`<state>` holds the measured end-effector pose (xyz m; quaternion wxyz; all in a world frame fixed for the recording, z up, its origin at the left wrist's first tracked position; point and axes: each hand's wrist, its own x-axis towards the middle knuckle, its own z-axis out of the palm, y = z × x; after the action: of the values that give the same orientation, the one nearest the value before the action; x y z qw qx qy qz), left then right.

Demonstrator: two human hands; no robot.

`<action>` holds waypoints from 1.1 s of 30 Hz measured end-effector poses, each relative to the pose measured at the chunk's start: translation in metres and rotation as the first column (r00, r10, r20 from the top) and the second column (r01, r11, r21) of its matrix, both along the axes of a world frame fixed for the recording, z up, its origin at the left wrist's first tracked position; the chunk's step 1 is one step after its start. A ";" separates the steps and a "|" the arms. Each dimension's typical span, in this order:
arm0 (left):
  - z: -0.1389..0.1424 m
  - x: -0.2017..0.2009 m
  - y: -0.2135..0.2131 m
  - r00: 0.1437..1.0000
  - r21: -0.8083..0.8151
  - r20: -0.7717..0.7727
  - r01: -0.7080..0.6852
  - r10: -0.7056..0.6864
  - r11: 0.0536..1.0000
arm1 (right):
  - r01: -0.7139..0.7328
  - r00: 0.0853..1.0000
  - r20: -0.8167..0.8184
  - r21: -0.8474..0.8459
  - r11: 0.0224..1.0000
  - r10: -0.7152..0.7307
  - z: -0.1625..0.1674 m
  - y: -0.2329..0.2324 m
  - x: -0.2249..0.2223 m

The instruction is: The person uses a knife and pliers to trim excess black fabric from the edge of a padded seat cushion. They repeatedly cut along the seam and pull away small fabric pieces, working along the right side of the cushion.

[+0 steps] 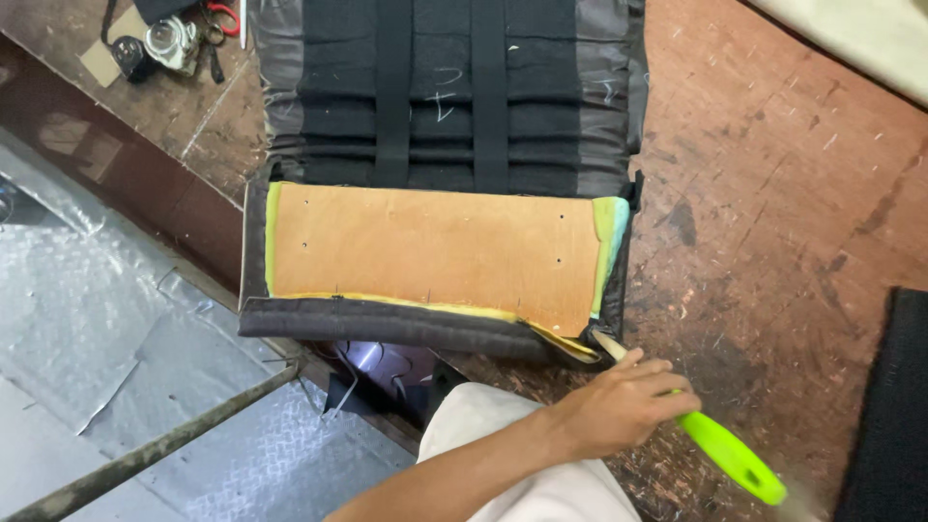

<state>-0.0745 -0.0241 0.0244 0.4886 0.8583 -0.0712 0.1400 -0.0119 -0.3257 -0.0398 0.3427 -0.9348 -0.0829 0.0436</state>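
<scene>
The right hand (623, 404) is closed around a brush with a bright green plastic handle (733, 454); the handle projects toward the lower right, and the pale brush tip (607, 344) meets the near right corner of the upholstered seat cushion (435, 193). The left hand is not in view, so its state cannot be told. The cushion lies upside down on the scarred brown wooden workbench (773, 213), its near edge close to the bench edge. Its exposed underside is a flat tan board panel (435, 249) bordered by a thin yellow-green foam layer (273, 237), with black fabric cover (387, 324) rolled along the near edge and two black webbing straps (392, 97) running across the dark padded section farther away. Judged from its build, the assembly is moderately heavy and bulky: the board is stiff and will carry load, while foam and fabric are soft and will yield or crease under pressure. Hold is best taken at the board edges or the rolled fabric rim, not at the loose flap near the brush tip. The brush appears light and rigid, its smooth handle possibly slippery if coated; grip is best near the head, as shown. Small tools, including one with red handles (224, 14), lie at the far left corner of the bench. Silver patterned metal flooring (87, 319) lies below
</scene>
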 end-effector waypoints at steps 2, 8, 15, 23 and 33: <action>0.002 -0.001 -0.002 1.000 0.015 -0.008 0.007 -0.006 1.000 | 0.011 0.999 -0.032 0.002 1.000 -0.011 -0.004 -0.008 -0.001; 0.009 0.005 -0.002 0.998 0.080 -0.065 -0.007 0.012 0.997 | 0.054 0.993 -0.108 0.020 0.998 -0.051 -0.023 -0.024 -0.007; 0.015 0.018 0.002 0.993 0.157 -0.114 0.020 -0.002 0.987 | 0.240 0.445 -0.728 0.658 0.714 0.521 -0.021 -0.087 0.054; 0.031 0.017 -0.008 0.995 0.152 -0.102 0.035 -0.019 0.988 | 0.378 -0.067 -0.693 0.648 0.661 0.718 -0.033 -0.156 0.108; 0.025 0.021 0.001 0.996 0.101 -0.085 -0.012 0.021 0.995 | 0.152 0.988 0.013 0.064 0.986 -0.153 0.002 -0.084 0.042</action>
<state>-0.0533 -0.0235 0.0493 0.4465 0.8874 -0.0499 0.1030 0.0301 -0.4093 -0.0379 0.3737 -0.9274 -0.0153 0.0061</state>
